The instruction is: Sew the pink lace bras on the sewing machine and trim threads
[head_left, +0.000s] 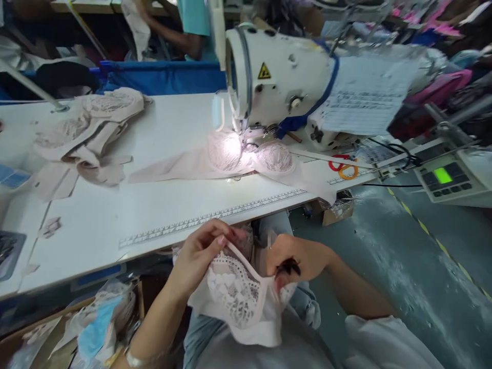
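Note:
In the head view, a pale pink lace bra (236, 294) hangs over my lap, below the front edge of the table. My left hand (202, 256) pinches its upper edge between thumb and fingers. At the other side of the cup, my right hand (298, 256) is closed on the bra's fabric. A small dark object (289, 266) shows at my right hand; its kind I cannot make out. Another pale bra (274, 158) lies spread under the lit needle area of the sewing machine (284, 77). Its band stretches out to both sides along the white table (172, 205).
A pile of pale bras (96, 133) lies at the table's left. A ruler strip (215, 215) runs along the front edge. Red and orange rings (348, 170) lie right of the machine, near a control panel (446, 177). A box of scraps (96, 328) stands lower left.

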`<state>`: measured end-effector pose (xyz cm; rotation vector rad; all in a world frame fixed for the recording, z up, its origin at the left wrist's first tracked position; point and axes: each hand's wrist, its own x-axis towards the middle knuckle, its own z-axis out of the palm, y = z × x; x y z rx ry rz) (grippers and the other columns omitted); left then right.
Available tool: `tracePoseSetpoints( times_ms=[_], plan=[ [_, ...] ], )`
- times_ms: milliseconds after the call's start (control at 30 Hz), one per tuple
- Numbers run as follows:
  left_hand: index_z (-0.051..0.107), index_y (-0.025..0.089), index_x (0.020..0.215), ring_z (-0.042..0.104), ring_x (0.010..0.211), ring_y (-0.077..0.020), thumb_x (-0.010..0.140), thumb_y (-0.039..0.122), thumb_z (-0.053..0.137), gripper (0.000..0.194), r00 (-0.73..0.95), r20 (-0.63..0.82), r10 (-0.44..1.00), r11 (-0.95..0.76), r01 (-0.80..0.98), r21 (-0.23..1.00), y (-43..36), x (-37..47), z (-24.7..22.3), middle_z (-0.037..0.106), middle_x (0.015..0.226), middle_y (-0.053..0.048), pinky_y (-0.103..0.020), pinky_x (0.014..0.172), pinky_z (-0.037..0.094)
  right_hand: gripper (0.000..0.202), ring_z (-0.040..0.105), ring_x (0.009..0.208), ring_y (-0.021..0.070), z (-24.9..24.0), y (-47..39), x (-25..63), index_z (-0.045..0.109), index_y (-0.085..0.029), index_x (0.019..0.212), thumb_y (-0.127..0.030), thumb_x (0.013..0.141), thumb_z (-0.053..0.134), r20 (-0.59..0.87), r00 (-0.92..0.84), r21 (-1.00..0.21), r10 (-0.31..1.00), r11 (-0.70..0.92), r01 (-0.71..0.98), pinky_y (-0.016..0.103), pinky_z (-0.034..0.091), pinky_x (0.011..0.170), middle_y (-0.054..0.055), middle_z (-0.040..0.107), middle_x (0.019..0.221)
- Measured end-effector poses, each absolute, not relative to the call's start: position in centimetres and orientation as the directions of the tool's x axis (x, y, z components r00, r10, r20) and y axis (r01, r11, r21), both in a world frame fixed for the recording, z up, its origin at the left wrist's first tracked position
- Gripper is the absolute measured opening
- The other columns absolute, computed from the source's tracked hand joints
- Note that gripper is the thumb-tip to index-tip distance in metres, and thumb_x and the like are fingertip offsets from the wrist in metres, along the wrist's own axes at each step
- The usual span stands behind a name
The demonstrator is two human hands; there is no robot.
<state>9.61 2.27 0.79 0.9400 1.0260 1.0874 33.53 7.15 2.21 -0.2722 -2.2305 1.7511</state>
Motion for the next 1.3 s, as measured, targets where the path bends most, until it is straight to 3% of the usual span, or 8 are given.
tracePoseSetpoints(
  times_ms=[133, 300, 467, 633, 900, 967, 1133, 1300],
  plan=[
    [0.068, 0.025, 0.097, 0.062, 0.098, -0.0203, 0.09, 0.02, 0.066, 0.009, 0.022, 0.369, 0.929, -0.351, 0.363, 0.863, 0.9, 10.1, 2.8, 0.068, 0.099, -0.003, -0.028, 0.085, 0.048, 0.039, 0.036, 0.047, 0.0083, 4.2, 6.6, 35.7, 0.058, -0.017, 0.073, -0.046, 0.098, 0.05, 0.055, -0.854, -0.986, 0.518, 0.162, 0.035, 0.023, 0.029, 0.049, -0.003, 0.046, 0.057],
    [0.065, 0.024, 0.117, 0.065, 0.094, -0.0225, 0.09, 0.017, 0.066, 0.028, 0.293, 0.458, 0.839, -0.542, 0.516, 0.664, -0.9, 13.0, 1.6, 0.072, 0.099, -0.005, -0.031, 0.086, 0.052, 0.019, 0.034, 0.052, 0.0083, 3.5, 4.9, 34.9, 0.051, -0.019, 0.073, -0.017, 0.091, 0.049, 0.078, -0.707, -0.925, 0.703, 0.315, 0.211, 0.023, 0.028, 0.053, -0.005, 0.042, 0.062],
    [0.065, 0.021, 0.11, 0.067, 0.09, -0.0214, 0.091, 0.019, 0.065, 0.018, 0.23, 0.466, 0.854, -0.5, 0.608, 0.616, -0.4, 14.2, -0.2, 0.072, 0.094, -0.005, -0.028, 0.079, 0.054, 0.018, 0.026, 0.055, 0.0101, 2.0, 3.6, 33.3, 0.038, -0.022, 0.071, -0.006, 0.077, 0.045, 0.151, -0.672, -0.862, 0.725, 0.429, 0.269, 0.023, 0.026, 0.053, -0.007, 0.031, 0.061],
    [0.067, 0.023, 0.096, 0.066, 0.082, -0.0178, 0.089, 0.017, 0.065, 0.009, 0.108, 0.342, 0.933, -0.345, 0.533, 0.773, -0.4, 13.6, 0.0, 0.07, 0.089, -0.002, -0.024, 0.073, 0.051, 0.012, 0.044, 0.06, 0.0116, 0.4, 3.4, 33.2, 0.057, -0.019, 0.085, -0.01, 0.088, 0.049, 0.287, -0.648, -0.764, 0.706, 0.577, 0.289, 0.023, 0.036, 0.058, -0.002, 0.051, 0.071],
    [0.071, 0.023, 0.081, 0.059, 0.076, -0.0173, 0.084, 0.024, 0.071, 0.003, -0.002, 0.002, 1.0, -0.001, 0.155, 0.988, -0.8, 12.8, 0.2, 0.066, 0.079, 0.0, -0.024, 0.066, 0.044, 0.027, 0.056, 0.087, 0.019, -1.9, 4.3, 33.4, 0.069, -0.018, 0.09, -0.007, 0.098, 0.045, 0.574, -0.52, -0.215, 0.632, 0.73, 0.649, 0.027, 0.041, 0.057, 0.01, 0.066, 0.123],
    [0.072, 0.023, 0.083, 0.06, 0.081, -0.0183, 0.083, 0.023, 0.073, 0.001, 0.002, 0.022, 1.0, -0.022, 0.143, 0.99, -0.7, 12.5, 0.3, 0.067, 0.083, -0.001, -0.025, 0.071, 0.046, 0.027, 0.056, 0.086, 0.0196, -1.7, 4.6, 33.4, 0.068, -0.017, 0.086, -0.009, 0.098, 0.046, 0.553, -0.563, -0.268, 0.615, 0.771, 0.578, 0.028, 0.041, 0.058, 0.01, 0.071, 0.111],
    [0.07, 0.021, 0.083, 0.064, 0.084, -0.0185, 0.081, 0.031, 0.076, 0.012, -0.092, -0.149, 0.985, 0.151, 0.018, 0.988, -0.6, 10.9, 0.5, 0.071, 0.088, -0.002, -0.024, 0.074, 0.05, 0.03, 0.055, 0.068, 0.0139, 0.2, 5.7, 35.3, 0.064, -0.015, 0.075, -0.037, 0.096, 0.061, 0.21, -0.766, -0.841, 0.608, 0.512, 0.176, 0.025, 0.044, 0.061, 0.005, 0.063, 0.079],
    [0.07, 0.021, 0.082, 0.066, 0.089, -0.0205, 0.076, 0.029, 0.081, 0.015, -0.176, -0.156, 0.972, 0.14, -0.102, 0.985, -0.6, 9.1, -0.9, 0.073, 0.091, -0.003, -0.025, 0.076, 0.052, 0.037, 0.051, 0.061, 0.0104, 0.6, 6.4, 37.6, 0.068, -0.014, 0.074, -0.046, 0.091, 0.067, 0.039, -0.759, -0.963, 0.65, 0.227, 0.145, 0.023, 0.041, 0.054, 0.007, 0.061, 0.084]
  ],
)
